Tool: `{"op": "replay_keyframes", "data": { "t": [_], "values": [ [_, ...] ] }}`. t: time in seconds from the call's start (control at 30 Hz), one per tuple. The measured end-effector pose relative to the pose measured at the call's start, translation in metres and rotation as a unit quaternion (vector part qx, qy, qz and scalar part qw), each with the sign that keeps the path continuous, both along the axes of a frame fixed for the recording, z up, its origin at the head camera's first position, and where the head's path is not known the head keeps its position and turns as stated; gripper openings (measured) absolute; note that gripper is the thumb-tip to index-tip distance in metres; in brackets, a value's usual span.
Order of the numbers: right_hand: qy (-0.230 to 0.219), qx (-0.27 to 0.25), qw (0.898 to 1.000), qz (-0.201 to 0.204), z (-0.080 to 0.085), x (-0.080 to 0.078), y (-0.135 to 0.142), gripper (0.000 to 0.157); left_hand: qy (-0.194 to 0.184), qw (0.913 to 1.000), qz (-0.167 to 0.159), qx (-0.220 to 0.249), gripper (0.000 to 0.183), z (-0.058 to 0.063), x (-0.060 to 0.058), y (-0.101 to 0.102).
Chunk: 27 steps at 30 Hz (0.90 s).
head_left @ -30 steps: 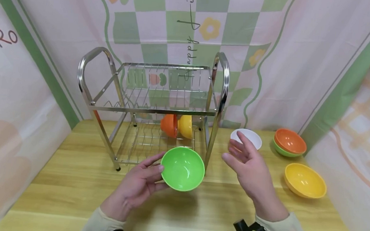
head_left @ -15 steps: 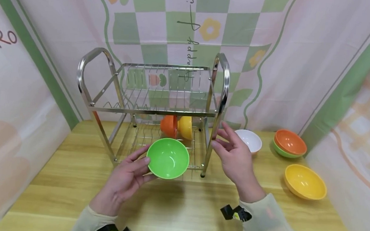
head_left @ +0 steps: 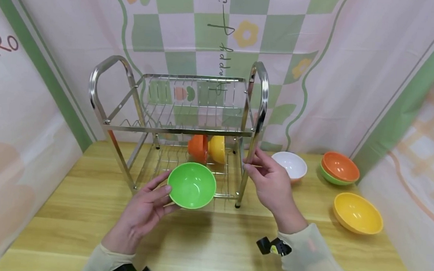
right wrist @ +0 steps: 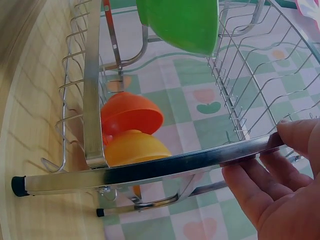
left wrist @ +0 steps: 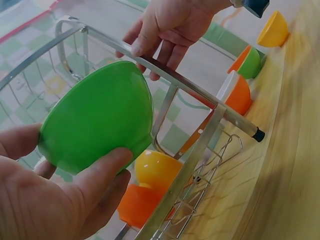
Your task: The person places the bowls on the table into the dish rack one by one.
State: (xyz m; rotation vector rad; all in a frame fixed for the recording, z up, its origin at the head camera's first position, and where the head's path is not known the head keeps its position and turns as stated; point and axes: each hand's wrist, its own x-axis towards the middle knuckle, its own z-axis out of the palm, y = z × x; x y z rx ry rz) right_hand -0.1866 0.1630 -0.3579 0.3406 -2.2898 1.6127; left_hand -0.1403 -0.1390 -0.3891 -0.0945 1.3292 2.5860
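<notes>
My left hand (head_left: 145, 208) holds a green bowl (head_left: 192, 186) by its left side, thumb near the rim, in front of the metal dish rack (head_left: 179, 130). The bowl's inside faces the head camera. With thumb and fingers on either side of the rack's front right post (right wrist: 175, 162), my right hand (head_left: 272, 183) grips it. On the rack's lower tier an orange bowl (head_left: 198, 148) and a yellow bowl (head_left: 217, 149) stand on their sides, side by side. The left wrist view shows the green bowl's smooth outside (left wrist: 100, 115) and the fingers around it.
Right of the rack stands a bowl with a white inside and orange outside (head_left: 292, 165). Farther right, another orange bowl (head_left: 340, 166) sits in a green one (head_left: 333, 178). A larger yellow bowl (head_left: 358, 213) is nearer on the wooden table (head_left: 209, 252). Patterned cloth (head_left: 334, 76) hangs behind.
My right hand has moved left from beside the white-lined bowl to the rack's post and taken hold of it. The green bowl has shifted left and slightly farther from me in my left hand.
</notes>
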Motion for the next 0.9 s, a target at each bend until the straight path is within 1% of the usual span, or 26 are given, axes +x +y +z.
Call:
{"op": "replay_keyframes", "data": {
  "t": [0.17,0.2,0.37,0.5,0.7,0.83,0.9],
  "values": [
    [-0.009,0.029,1.0,-0.004,-0.001,-0.001,0.0,0.025,0.002,0.9999,0.012,0.001,0.057,-0.002,0.0,-0.002],
    [-0.012,0.03,0.999,-0.005,-0.001,-0.001,0.0,0.024,0.001,0.9999,0.014,0.0,0.057,-0.002,0.0,-0.003],
    [-0.021,0.034,0.999,-0.005,0.0,-0.001,0.0,0.025,0.001,0.9998,0.02,-0.004,0.056,-0.002,-0.001,-0.005],
    [-0.03,0.029,0.999,-0.006,0.0,0.0,0.0,0.025,0.011,0.9997,0.018,-0.012,0.056,0.0,-0.003,-0.008],
    [-0.033,0.027,0.999,-0.009,-0.002,0.0,0.0,0.028,0.042,0.9973,0.034,-0.048,0.055,0.011,-0.011,-0.012],
    [-0.028,0.034,0.999,-0.015,-0.003,-0.001,-0.001,0.028,0.049,0.9939,0.043,-0.089,0.055,0.021,-0.018,-0.012],
    [-0.027,0.035,0.999,-0.015,-0.003,-0.002,0.0,0.027,0.053,0.9905,0.048,-0.118,0.055,0.026,-0.021,-0.012]
  ]
}}
